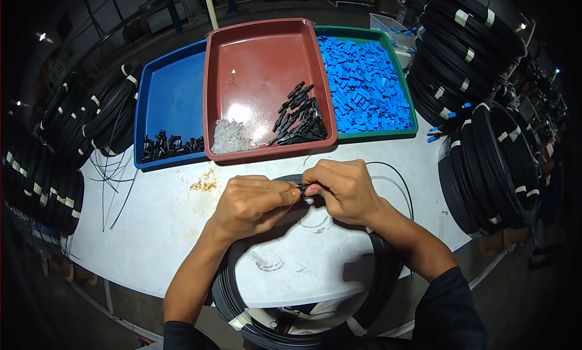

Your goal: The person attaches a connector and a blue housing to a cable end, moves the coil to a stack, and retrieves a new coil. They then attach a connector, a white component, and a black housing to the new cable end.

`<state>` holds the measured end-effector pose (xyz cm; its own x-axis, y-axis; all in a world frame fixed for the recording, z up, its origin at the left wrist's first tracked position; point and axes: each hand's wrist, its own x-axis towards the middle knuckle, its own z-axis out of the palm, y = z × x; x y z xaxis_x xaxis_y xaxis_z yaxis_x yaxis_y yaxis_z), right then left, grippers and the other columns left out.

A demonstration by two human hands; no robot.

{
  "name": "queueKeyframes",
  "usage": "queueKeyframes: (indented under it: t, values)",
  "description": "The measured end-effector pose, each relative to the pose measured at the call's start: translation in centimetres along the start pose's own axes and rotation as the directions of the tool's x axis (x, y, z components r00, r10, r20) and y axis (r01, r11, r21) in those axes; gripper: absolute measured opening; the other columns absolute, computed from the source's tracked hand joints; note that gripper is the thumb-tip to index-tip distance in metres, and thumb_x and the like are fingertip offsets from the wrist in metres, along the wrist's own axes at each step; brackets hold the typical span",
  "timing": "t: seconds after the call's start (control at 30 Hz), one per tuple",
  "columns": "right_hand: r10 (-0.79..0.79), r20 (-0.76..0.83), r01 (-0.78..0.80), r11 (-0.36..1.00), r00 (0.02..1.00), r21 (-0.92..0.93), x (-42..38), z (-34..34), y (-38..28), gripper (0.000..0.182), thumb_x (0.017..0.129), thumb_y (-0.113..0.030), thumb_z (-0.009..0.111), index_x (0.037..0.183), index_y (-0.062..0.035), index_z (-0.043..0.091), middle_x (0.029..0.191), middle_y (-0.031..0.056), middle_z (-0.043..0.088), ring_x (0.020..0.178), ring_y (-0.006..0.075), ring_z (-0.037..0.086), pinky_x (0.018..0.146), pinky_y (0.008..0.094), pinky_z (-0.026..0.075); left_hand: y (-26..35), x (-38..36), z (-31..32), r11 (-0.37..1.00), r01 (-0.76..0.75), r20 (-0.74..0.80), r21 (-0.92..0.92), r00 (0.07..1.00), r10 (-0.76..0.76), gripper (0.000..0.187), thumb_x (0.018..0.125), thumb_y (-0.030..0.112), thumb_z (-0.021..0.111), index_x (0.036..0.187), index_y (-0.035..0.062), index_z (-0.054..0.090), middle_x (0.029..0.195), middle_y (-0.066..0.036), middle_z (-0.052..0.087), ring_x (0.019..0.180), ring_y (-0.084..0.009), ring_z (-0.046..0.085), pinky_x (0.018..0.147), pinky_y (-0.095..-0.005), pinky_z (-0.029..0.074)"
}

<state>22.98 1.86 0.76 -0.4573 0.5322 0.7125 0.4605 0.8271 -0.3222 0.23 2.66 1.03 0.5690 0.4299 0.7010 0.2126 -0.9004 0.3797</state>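
My left hand [257, 206] and my right hand [344, 191] meet fingertip to fingertip over the table. Both are closed in a pinch on a small black part [303, 187], mostly hidden by the fingers, so its exact kind cannot be made out. Beneath my hands and forearms lies a large coil of black cable [382, 277], tied with pale tape and reaching over the table's front edge. One loose strand of black cable [405, 183] curves out from the coil to the right of my right hand.
A red tray [267, 38] holds clear pieces [230, 136] and black connector parts [301, 116]. The blue tray [176, 71] has black caps [173, 147]; the green tray [370, 136] has blue clips [364, 86]. Stacked cable coils stand left [42, 180] and right [488, 168] on the white table [145, 241].
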Motion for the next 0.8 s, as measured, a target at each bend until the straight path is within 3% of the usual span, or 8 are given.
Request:
queueKeyframes:
  t: [0.07, 0.2, 0.3, 0.43, 0.53, 0.6, 0.77, 0.8]
  values:
    - [0.078, 0.02, -0.079, 0.993, 0.997, 0.085, -0.1, 0.4, 0.4, 0.013, 0.078, -0.006, 0.078, 0.087, -0.0041, 0.068, 0.073, 0.0082, 0.066, 0.058, 0.0241, 0.063, 0.053, 0.0345, 0.048, 0.0, 0.2, 0.1, 0.972, -0.143, 0.002, 0.184, 0.989, 0.145, 0.014, 0.072, -0.001, 0.081, 0.084, 0.0018, 0.074, 0.088, -0.011, 0.078, 0.076, -0.0232, 0.077, 0.065, -0.031, 0.061]
    - [0.038, 0.003, -0.038, 0.993, 0.999, 0.109, 0.1, 0.3, 0.3, 0.013, 0.079, -0.005, 0.077, 0.088, -0.0034, 0.069, 0.075, 0.0082, 0.068, 0.059, 0.0247, 0.063, 0.054, 0.0352, 0.048, -0.1, 0.1, -0.1, 0.984, -0.106, -0.059, 0.146, 0.992, 0.116, 0.013, 0.072, -0.001, 0.081, 0.084, 0.0014, 0.076, 0.085, -0.011, 0.078, 0.073, -0.0216, 0.076, 0.062, -0.0299, 0.06]
    - [-0.2, -0.059, 0.193, 0.975, 0.978, -0.106, 0.1, 0.0, 0.3, 0.019, 0.071, -0.007, 0.074, 0.089, -0.006, 0.068, 0.078, 0.0053, 0.067, 0.064, 0.0232, 0.065, 0.055, 0.035, 0.048, 0.5, -0.1, -0.2, 0.963, 0.225, -0.062, -0.145, 0.97, -0.236, 0.009, 0.073, -0.004, 0.082, 0.08, -0.0029, 0.076, 0.08, -0.018, 0.077, 0.069, -0.0214, 0.076, 0.064, -0.0267, 0.06]
    - [-0.22, 0.003, 0.217, 0.958, 0.975, -0.189, 0.1, -0.5, -0.3, 0.02, 0.068, -0.005, 0.072, 0.088, -0.0066, 0.067, 0.077, 0.0043, 0.065, 0.063, 0.0219, 0.064, 0.054, 0.0351, 0.047, 0.6, 0.0, -0.2, 0.956, 0.241, -0.026, -0.166, 0.968, -0.249, 0.013, 0.072, -0.005, 0.082, 0.083, -0.0019, 0.076, 0.081, -0.017, 0.077, 0.069, -0.0222, 0.076, 0.063, -0.0279, 0.06]
    - [-0.122, -0.025, 0.119, 0.988, 0.992, -0.102, -0.1, -0.1, 0.0, 0.017, 0.071, -0.004, 0.072, 0.087, -0.0066, 0.067, 0.074, 0.0041, 0.063, 0.062, 0.0227, 0.063, 0.053, 0.0365, 0.047, 0.2, 0.1, 0.1, 0.999, -0.037, 0.001, 0.015, 0.999, 0.037, 0.016, 0.072, -0.004, 0.083, 0.086, 0.0, 0.076, 0.081, -0.014, 0.077, 0.068, -0.0222, 0.076, 0.061, -0.0295, 0.06]
    - [-0.009, 0.019, 0.009, 1.0, 1.0, 0.015, 0.0, 0.0, 0.1, 0.014, 0.077, -0.005, 0.076, 0.088, -0.0031, 0.068, 0.073, 0.0083, 0.065, 0.059, 0.025, 0.063, 0.052, 0.0356, 0.047, 0.4, 0.2, 0.4, 0.906, -0.234, 0.006, 0.352, 0.969, 0.248, 0.018, 0.07, 0.003, 0.084, 0.085, 0.004, 0.076, 0.084, -0.007, 0.077, 0.072, -0.0203, 0.075, 0.063, -0.03, 0.06]
    - [-0.02, 0.013, 0.019, 0.997, 1.0, 0.075, 0.1, 0.4, 0.4, 0.012, 0.079, -0.005, 0.076, 0.087, -0.0036, 0.067, 0.073, 0.0087, 0.065, 0.061, 0.0258, 0.063, 0.054, 0.0359, 0.048, 0.0, -0.1, 0.2, 0.969, -0.144, -0.018, 0.201, 0.988, 0.151, 0.015, 0.072, 0.004, 0.084, 0.085, 0.0035, 0.076, 0.081, -0.008, 0.077, 0.067, -0.0186, 0.074, 0.058, -0.0278, 0.057]
    - [-0.074, -0.007, 0.074, 0.997, 0.997, 0.023, 0.2, 0.4, 0.3, 0.012, 0.079, -0.006, 0.075, 0.087, -0.0046, 0.067, 0.072, 0.007, 0.063, 0.061, 0.0252, 0.063, 0.054, 0.037, 0.047, 0.0, -0.3, 0.2, 0.998, 0.009, -0.073, 0.055, 0.997, -0.005, 0.013, 0.072, 0.003, 0.084, 0.084, 0.0025, 0.077, 0.079, -0.01, 0.077, 0.064, -0.0184, 0.073, 0.057, -0.0273, 0.057]
